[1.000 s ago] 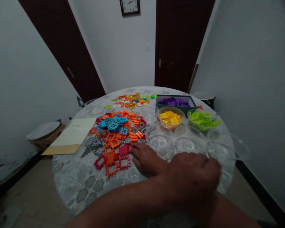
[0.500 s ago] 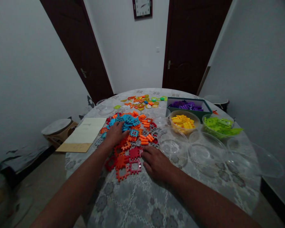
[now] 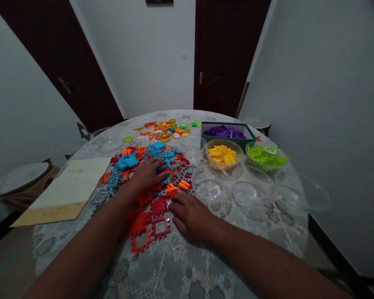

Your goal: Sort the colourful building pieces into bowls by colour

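My left hand [image 3: 149,174] lies over the heap with its fingers a little apart, its tips lost among the bright blue, notched plastic pieces [image 3: 157,147], so I cannot tell whether I am pinching one. My left forearm covers part of the orange and red pieces below. My right hand [image 3: 190,218] rests palm down on the table, fingers close together and lightly bent, beside the solid red, toothed square piece [image 3: 158,207]; whether the fingertips touch its edge is hard to make out, and the thumb side hides what lies under the palm. A pinkish-red, open-framed square [image 3: 161,236] lies just below the solid one. The see-through plastic bowls [image 3: 210,191] to the right blur into the cloth where their rims overlap. Behind them stand a bowl of yellow plastic pieces [image 3: 222,154], one of lime-green pieces [image 3: 264,157] and a dark green box [image 3: 251,143] of purple ones. A grey-white patterned cloth [image 3: 174,265] covers the round table, a pale sheet of paper [image 3: 71,178] at its left. Two dark brown doors [image 3: 230,54] break the pale walls, and a dark-framed object [image 3: 159,2] is cut off above.
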The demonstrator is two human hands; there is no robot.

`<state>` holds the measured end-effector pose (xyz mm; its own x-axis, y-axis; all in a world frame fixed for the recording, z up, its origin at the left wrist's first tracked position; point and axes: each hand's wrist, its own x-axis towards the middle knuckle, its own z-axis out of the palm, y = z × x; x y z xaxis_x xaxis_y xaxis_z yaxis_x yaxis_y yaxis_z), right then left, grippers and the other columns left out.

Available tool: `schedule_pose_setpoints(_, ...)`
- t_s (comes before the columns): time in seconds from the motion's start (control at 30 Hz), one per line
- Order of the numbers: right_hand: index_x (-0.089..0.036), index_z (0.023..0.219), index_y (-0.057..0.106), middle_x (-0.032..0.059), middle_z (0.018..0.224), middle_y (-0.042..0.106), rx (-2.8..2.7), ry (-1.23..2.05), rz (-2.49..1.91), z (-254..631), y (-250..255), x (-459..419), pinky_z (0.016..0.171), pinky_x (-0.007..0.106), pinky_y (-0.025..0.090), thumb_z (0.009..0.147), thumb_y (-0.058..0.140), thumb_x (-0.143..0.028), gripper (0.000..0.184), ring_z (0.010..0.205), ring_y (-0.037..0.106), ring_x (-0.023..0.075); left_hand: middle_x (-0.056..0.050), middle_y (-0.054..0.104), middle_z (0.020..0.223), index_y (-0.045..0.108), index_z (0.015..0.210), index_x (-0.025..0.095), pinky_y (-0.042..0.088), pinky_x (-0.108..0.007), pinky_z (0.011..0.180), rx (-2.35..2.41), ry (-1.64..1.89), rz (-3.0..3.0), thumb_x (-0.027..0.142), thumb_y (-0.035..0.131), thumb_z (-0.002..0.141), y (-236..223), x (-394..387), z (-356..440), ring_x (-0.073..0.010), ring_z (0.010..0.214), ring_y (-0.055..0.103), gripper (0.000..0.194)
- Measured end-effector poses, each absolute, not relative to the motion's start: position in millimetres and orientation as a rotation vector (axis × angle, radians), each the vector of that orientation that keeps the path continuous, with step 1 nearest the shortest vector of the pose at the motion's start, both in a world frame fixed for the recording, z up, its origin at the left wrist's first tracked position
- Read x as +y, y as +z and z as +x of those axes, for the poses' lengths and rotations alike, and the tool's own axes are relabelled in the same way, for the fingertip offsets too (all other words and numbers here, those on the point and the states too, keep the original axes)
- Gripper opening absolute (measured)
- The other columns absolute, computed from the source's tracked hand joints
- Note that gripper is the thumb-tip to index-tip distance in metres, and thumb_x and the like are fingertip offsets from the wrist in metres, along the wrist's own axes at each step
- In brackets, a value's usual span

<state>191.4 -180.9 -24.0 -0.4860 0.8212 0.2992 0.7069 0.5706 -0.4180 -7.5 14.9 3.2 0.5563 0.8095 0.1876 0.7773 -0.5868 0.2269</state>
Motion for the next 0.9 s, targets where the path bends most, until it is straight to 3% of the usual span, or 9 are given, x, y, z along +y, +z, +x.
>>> schedule_pose_setpoints(0.13,-0.016,0.13,0.064,0.0154,0.147,0.057,-2.339,0.326,-1.226,192,-25,-181,0.123,0.046,0.041,0.101,0.059,-0.026,0.031,0.138,0.051,0.0277,-0.014,0.069,0.135,0.07,0.135,0.023,0.049,-0.047,0.109,1.267,0.379,2.786,0.058,0.051,0.102,2,-10,-29,-0.0312,0.123,0.064,0.051)
schedule_pose_setpoints(0.57,-0.016,0.137,0.065,0.0151,0.149,0.058,-2.22,0.305,-1.323,183,-38,-183,0.125,0.05,0.04,0.096,0.06,-0.02,0.041,0.141,0.05,0.029,-0.015,0.062,0.145,0.064,0.141,0.022,0.04,-0.058,0.121,1.508,0.574,2.846,0.048,0.047,0.108,-8,-71,-92,-0.0332,0.142,0.051,0.046)
schedule_pose_setpoints(0.73,-0.016,0.141,0.063,0.0169,0.152,0.057,-2.202,0.211,-1.333,181,-41,-185,0.123,0.052,0.042,0.1,0.055,-0.02,0.042,0.143,0.05,0.0302,-0.015,0.046,0.164,0.055,0.153,0.025,0.034,-0.062,0.124,1.553,0.554,2.798,0.062,0.057,0.1,-10,-109,-117,-0.0385,0.154,0.039,0.065)
schedule_pose_setpoints(0.9,-0.021,0.15,0.057,0.0154,0.161,0.048,-2.382,0.247,-1.145,175,-28,-199,0.128,0.058,0.031,0.099,0.065,-0.04,0.055,0.151,0.04,0.0336,-0.016,0.032,0.174,0.046,0.161,0.03,0.032,-0.069,0.123,1.566,0.485,2.704,0.076,0.073,0.081,-25,-154,-134,-0.0455,0.156,0.033,0.096)
